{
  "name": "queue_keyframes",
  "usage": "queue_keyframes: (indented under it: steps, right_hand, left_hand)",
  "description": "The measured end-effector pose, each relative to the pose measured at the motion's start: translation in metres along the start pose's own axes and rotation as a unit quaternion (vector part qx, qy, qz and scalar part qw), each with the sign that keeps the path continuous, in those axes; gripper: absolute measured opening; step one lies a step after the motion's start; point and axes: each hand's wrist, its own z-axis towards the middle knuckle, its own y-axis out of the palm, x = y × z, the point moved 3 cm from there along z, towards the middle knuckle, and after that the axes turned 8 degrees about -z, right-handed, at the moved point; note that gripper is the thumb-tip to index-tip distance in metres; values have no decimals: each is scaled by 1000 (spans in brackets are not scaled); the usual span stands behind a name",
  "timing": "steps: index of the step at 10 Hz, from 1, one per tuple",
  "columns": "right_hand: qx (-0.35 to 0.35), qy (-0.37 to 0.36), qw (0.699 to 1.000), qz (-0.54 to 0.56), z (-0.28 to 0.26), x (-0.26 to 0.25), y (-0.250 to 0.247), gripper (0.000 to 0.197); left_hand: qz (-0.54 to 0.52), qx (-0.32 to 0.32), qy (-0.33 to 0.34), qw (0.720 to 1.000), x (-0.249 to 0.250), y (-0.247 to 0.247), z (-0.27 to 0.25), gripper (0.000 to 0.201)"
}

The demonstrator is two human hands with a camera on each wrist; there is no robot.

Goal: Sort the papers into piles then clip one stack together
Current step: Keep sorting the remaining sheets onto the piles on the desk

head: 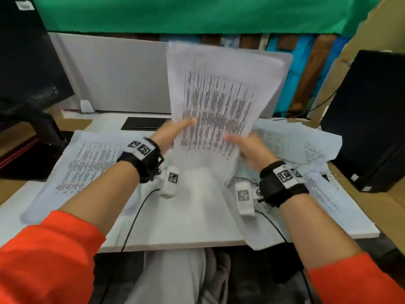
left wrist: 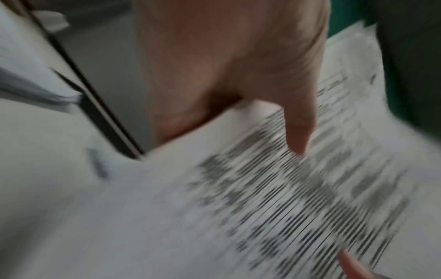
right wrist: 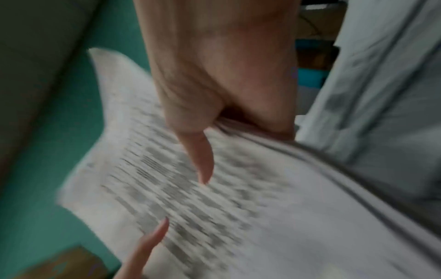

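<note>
A stack of printed sheets (head: 219,99) stands upright above the white table (head: 192,216), held by both hands. My left hand (head: 173,132) pinches its lower left edge, thumb on the printed face. My right hand (head: 247,148) grips the lower right edge, thumb on the front. In the left wrist view the left thumb (left wrist: 298,120) lies across the blurred sheets (left wrist: 286,198). The right wrist view shows the right hand's thumb (right wrist: 203,160) pressing on the stack (right wrist: 214,188), whose layered edges show at the right. A flat pile of printed pages (head: 87,163) lies at the left.
Loose crumpled papers (head: 306,145) spread over the table's right side. A black monitor (head: 28,62) stands at the left and a black computer tower (head: 372,119) at the right. A dark flat pad (head: 144,123) lies at the back, before a grey partition (head: 114,73).
</note>
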Motion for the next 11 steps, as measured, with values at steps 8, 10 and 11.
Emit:
queue_keyframes:
  steps: [8,10,11]
  right_hand:
    - [95,177,979,-17,40,31,38,7]
    - [193,201,960,41,44,25,40,48]
    - [195,216,957,14,55,28,39,49]
  left_hand:
    - [119,215,-179,953,-56,-250,-108,27]
    - [337,229,-229,884,-67,-268,-121,51]
    - [453,238,-183,840,-45,-248,-115,87]
